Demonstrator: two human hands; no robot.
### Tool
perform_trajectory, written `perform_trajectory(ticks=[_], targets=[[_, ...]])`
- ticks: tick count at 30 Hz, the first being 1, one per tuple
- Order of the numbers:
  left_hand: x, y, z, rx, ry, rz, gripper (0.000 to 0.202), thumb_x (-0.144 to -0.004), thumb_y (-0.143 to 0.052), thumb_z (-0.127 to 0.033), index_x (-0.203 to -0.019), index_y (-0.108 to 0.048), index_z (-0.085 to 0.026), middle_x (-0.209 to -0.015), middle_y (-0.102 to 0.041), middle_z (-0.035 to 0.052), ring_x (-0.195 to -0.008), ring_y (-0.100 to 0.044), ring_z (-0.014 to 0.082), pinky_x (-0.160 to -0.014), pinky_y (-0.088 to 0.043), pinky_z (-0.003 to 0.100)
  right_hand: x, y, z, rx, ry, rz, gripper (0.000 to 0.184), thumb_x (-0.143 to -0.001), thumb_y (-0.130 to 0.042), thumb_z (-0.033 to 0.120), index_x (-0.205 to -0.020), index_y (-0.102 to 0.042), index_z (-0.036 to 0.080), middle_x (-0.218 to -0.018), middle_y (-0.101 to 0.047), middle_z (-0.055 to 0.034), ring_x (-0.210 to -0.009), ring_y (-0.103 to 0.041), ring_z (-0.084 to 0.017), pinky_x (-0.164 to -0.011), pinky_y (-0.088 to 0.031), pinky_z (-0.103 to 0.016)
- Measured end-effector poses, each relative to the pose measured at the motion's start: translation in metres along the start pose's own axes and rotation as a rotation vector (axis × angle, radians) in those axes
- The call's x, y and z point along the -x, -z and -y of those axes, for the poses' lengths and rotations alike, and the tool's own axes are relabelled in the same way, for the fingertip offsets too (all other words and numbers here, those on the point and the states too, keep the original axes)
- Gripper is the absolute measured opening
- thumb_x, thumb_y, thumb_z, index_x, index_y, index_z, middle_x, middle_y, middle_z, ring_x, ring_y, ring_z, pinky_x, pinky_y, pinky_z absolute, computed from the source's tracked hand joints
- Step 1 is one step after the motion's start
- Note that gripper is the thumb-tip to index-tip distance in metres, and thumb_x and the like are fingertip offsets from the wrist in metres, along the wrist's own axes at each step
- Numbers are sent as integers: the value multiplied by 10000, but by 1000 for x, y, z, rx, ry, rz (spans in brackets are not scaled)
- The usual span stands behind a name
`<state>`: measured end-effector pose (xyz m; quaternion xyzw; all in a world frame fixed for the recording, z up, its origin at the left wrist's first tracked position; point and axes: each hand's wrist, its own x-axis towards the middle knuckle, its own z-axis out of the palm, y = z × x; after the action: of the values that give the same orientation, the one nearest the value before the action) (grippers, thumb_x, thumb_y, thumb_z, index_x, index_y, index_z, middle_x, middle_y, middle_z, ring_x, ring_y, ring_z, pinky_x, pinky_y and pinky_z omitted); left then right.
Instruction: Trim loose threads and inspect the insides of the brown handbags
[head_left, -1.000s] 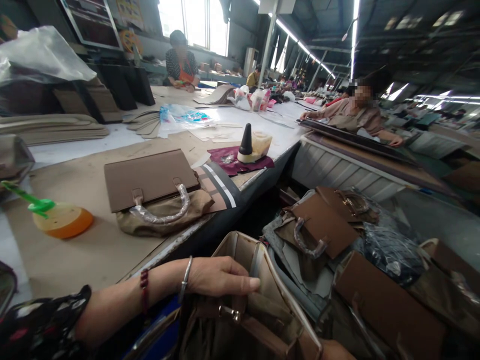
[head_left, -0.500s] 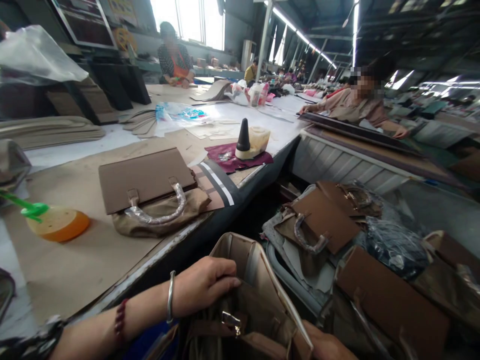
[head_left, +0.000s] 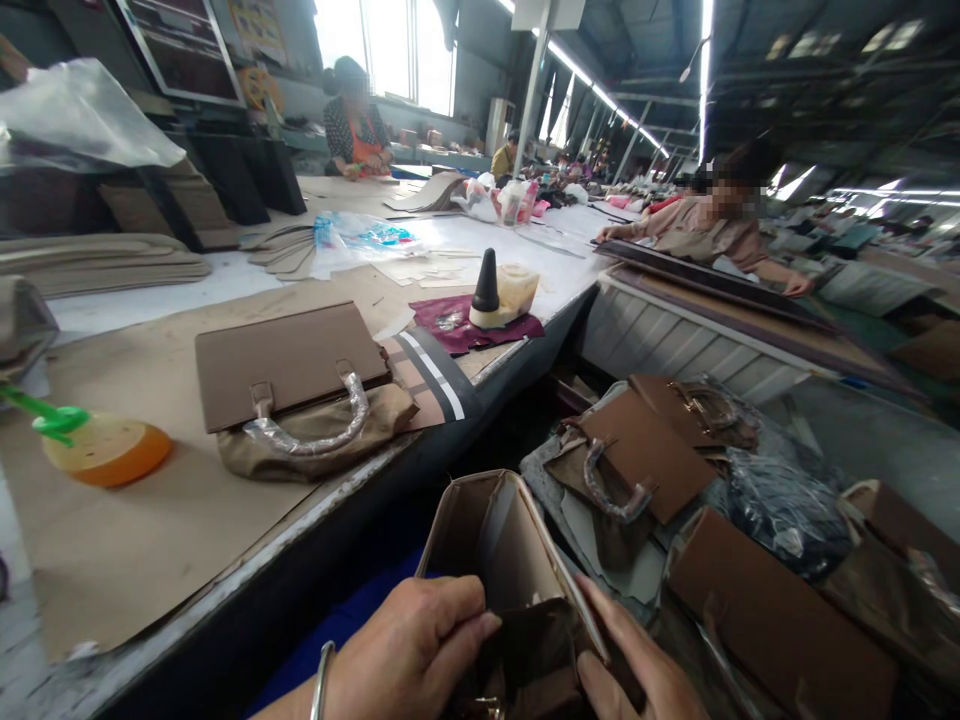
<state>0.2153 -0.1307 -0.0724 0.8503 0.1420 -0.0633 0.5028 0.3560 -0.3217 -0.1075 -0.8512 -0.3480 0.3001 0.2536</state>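
Note:
An open tan handbag (head_left: 495, 540) stands at the bottom middle, below the table edge. My left hand (head_left: 409, 650) is curled over its near rim, fingers closed on the dark lining inside. My right hand (head_left: 637, 670) grips the bag's right wall from outside, fingers pressed against it. A silver bangle sits on my left wrist.
On the table (head_left: 150, 540) lie a finished brown handbag (head_left: 300, 390), an orange glue bottle (head_left: 97, 450) and a black-tipped bottle (head_left: 495, 290) on maroon cloth. More brown bags (head_left: 645, 460) are piled at the right. Other people work at the far tables.
My left hand has drawn back toward me and curled into the bag's mouth. My right hand has come up into view on the bag's right wall.

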Motion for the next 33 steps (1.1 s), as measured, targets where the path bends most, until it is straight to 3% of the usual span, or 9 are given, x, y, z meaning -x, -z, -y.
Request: perform_trajectory(ticks=[3, 6, 10, 16, 20, 24, 27, 33], targets=[[-1, -1, 1, -4, -23, 16, 334, -856, -319, -389, -632, -434, -170, -627, -494, -22, -552, -428, 71, -512, -330, 157, -19, 1, 22, -22, -19, -23, 694, -698, -567, 461, -1295, -365, 172, -1267, -460, -102, -1156, -414, -281, -969, -327, -381], [-2, 7, 6, -106, 4, 1, 299, -846, -357, -367, -661, -485, -170, -683, -542, -9, -603, -474, 86, -559, -354, 169, -33, 0, 35, -139, 60, 103, 465, -762, -516, 379, -1187, -487, 194, -1028, -618, -56, -938, -562, -230, -811, -437, -306], [-6, 28, 12, -360, 94, 38, 194, -793, -479, -339, -714, -541, -173, -728, -583, 9, -655, -527, 128, -586, -374, 206, -35, 1, 40, -255, 163, 243, 302, -811, -461, 295, -1074, -564, 188, -923, -629, -20, -870, -561, -190, -771, -427, -255], [-22, 47, 10, -750, -114, 137, 235, -849, -390, -259, -745, -579, -164, -743, -555, 45, -639, -506, 157, -580, -383, 261, -29, 5, 47, -401, 191, 424, 313, -837, -442, 322, -1082, -575, 179, -891, -620, -19, -853, -550, -183, -777, -424, -262], [-30, 48, 14, -689, -195, 56, 197, -801, -495, -275, -675, -584, -153, -816, -519, 53, -752, -463, 166, -672, -391, 280, -31, 8, 47, -458, 195, 493, 350, -839, -449, 346, -1130, -550, 180, -989, -606, -30, -952, -530, -199, -848, -398, -286], [-31, 50, 23, -585, -244, -58, 174, -772, -549, -277, -653, -609, -165, -1071, -491, 53, -980, -389, 228, -837, -337, 374, -36, 6, 38, -424, 199, 501, 377, -841, -439, 385, -1122, -549, 160, -940, -607, -35, -903, -537, -195, -797, -418, -282], [-32, 54, 28, -533, -268, -43, 234, -794, -515, -308, -636, -610, -164, -1208, -462, 26, -1060, -332, 255, -890, -296, 419, -42, 4, 31, -376, 195, 486, 402, -843, -416, 426, -1092, -558, 145, -884, -598, -33, -853, -535, -185, -751, -425, -269], [-41, 59, 39, -452, -188, -17, 233, -797, -503, -283, -627, -605, -160, -1225, -490, 8, -1033, -362, 232, -894, -306, 419, -55, -1, 28, -405, 203, 457, 413, -846, -400, 440, -1088, -549, 141, -901, -595, -44, -878, -536, -191, -763, -432, -273]])
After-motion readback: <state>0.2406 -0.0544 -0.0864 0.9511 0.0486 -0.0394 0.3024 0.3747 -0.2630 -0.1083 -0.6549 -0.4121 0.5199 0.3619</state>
